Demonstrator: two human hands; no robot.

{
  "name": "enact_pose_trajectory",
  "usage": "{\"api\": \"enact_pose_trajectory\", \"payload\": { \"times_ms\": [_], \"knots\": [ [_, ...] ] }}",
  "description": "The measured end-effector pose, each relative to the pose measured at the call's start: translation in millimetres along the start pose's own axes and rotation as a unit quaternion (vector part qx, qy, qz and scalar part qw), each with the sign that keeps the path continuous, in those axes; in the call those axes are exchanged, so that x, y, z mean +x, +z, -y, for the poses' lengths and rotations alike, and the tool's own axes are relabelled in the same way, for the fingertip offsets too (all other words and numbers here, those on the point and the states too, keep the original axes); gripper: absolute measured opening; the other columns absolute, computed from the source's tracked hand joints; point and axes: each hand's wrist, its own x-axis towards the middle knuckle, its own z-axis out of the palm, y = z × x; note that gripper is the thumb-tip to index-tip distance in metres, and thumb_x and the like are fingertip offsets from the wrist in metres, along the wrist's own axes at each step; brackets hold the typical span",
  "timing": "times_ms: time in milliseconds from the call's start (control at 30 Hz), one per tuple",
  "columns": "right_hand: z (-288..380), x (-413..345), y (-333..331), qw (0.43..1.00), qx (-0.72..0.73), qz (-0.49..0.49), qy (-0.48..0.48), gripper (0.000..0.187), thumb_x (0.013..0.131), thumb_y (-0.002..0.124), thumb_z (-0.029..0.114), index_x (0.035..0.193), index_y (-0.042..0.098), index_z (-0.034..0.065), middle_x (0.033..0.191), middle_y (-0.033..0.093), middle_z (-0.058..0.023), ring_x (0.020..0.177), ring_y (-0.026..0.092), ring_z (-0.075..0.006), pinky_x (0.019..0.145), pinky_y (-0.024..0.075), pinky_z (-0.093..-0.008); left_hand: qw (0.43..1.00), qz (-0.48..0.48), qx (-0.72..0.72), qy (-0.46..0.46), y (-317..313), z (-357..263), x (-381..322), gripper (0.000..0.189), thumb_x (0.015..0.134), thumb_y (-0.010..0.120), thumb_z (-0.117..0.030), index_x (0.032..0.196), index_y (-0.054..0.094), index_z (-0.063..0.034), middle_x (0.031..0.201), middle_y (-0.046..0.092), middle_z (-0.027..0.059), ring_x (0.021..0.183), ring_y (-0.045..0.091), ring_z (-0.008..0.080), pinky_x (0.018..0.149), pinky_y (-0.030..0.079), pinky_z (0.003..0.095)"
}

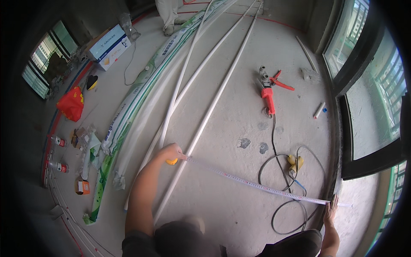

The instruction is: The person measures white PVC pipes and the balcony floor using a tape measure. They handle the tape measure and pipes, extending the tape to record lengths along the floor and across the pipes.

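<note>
My left hand (171, 152) is closed around a yellow tape measure (171, 161) above the white plastic pipes (210, 112). From it the white blade (247, 182) runs right across the floor to the window sill, its end reaching past the dark frame. Near that end my right hand (331, 208) rests against the blade at the frame's edge; whether its fingers grip the blade cannot be made out. The blade passes over a looped black cable (274, 157). Farther off lie a red pipe fusion welder (268, 98) and a red-handled pipe cutter (284, 84).
Green-and-white wrapped pipes (144, 83) stretch along the left. Beyond them are a cardboard box (110, 48), a red bag (72, 104) and plastic bottles (59, 167). Another person's legs (167, 14) stand at the back. A yellow plug (295, 163) lies among the cable loops, near the window frame (372, 162).
</note>
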Motion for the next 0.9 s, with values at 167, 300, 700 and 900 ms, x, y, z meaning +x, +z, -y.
{"api": "enact_pose_trajectory", "payload": {
  "times_ms": [167,300,700,900],
  "knots": [
    [-15.6,7.9,-7.2,0.994,0.034,0.076,0.064,0.079,0.101,0.042,0.049,0.167,0.016,0.0133,0.174,0.013,-0.0117,0.160,0.006,-0.0367,0.124,0.0032,-0.0616,0.999,0.016,-0.002,0.032,-5.9,-6.9,-7.4,0.048,0.081,0.084,-0.048,0.094,0.080,-0.0016,0.080,0.074,0.0160,0.071,0.067,0.0234,0.068,0.052,0.0398],
    [-22.1,14.6,-2.0,0.996,0.047,0.071,-0.014,0.080,0.097,0.048,0.029,0.166,0.014,0.0055,0.173,0.010,-0.0204,0.160,0.006,-0.0381,0.129,0.0044,-0.0487,0.996,0.025,0.010,0.080,-1.3,7.4,-8.2,0.045,0.081,0.084,-0.048,0.094,0.080,-0.0046,0.076,0.072,0.0128,0.068,0.064,0.0227,0.064,0.048,0.0396],
    [-47.2,26.2,5.8,0.993,0.069,0.095,0.019,0.083,0.093,0.051,0.010,0.165,0.011,0.0030,0.171,0.009,-0.0248,0.160,0.005,-0.0388,0.129,0.0057,-0.0427,0.998,0.006,0.032,0.051,35.6,6.7,-55.4,0.031,0.076,0.069,-0.013,0.106,0.070,-0.0069,0.103,0.072,0.0166,0.099,0.069,0.0339,0.082,0.053,0.0446],
    [-28.3,18.5,0.6,0.992,0.078,0.092,0.028,0.085,0.090,0.050,0.020,0.165,0.012,0.0023,0.172,0.009,-0.0246,0.160,0.004,-0.0384,0.129,0.0035,-0.0434,0.983,-0.132,0.100,0.083,37.8,5.7,-38.7,0.026,0.076,0.076,-0.020,0.099,0.071,-0.0097,0.106,0.070,0.0107,0.107,0.063,0.0316,0.088,0.049,0.0440]
  ]
}}
